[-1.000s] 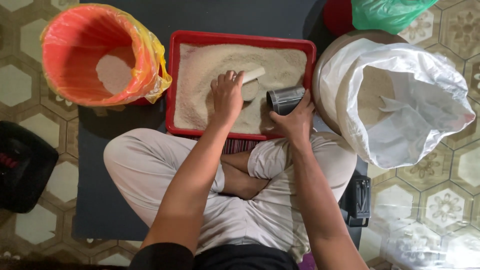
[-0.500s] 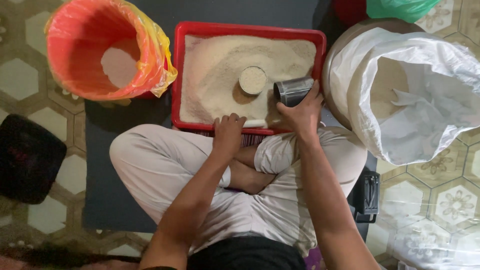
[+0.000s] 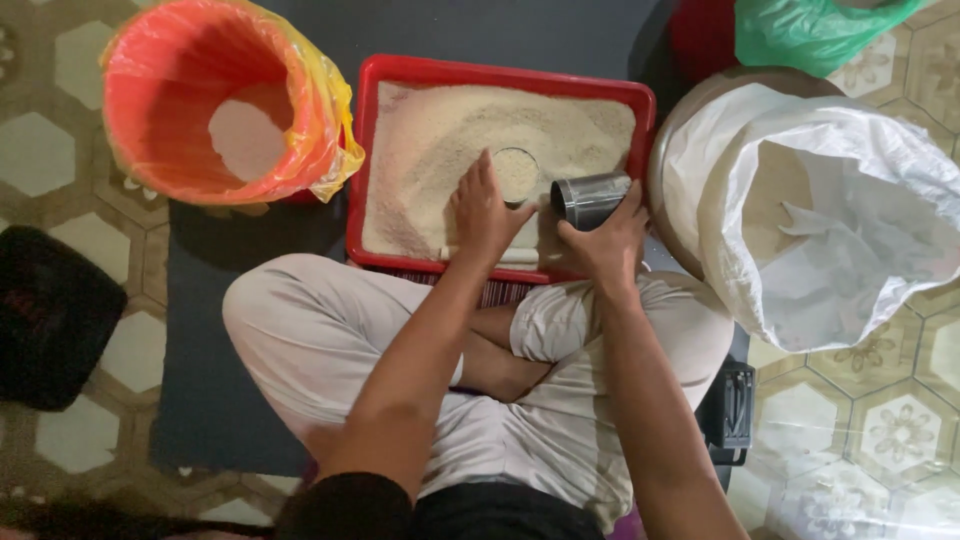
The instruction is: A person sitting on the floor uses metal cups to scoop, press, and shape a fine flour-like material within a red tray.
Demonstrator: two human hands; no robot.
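I sit cross-legged before a red tray full of pale grain. My left hand lies flat on the grain with its fingers together, next to a small round cup sunk upright in the grain and full to the brim. My right hand grips a metal can tipped on its side at the tray's near right corner, its mouth facing left toward the cup.
An orange bucket lined with a yellow-orange bag stands at the left with some grain in its bottom. A big white sack of grain sits open at the right. A green bag lies at the back, a black thing at the left.
My left hand drew back off the grain to the tray's near rim, baring the filled cup, then went forward onto the grain beside it. The right hand stays on the can.
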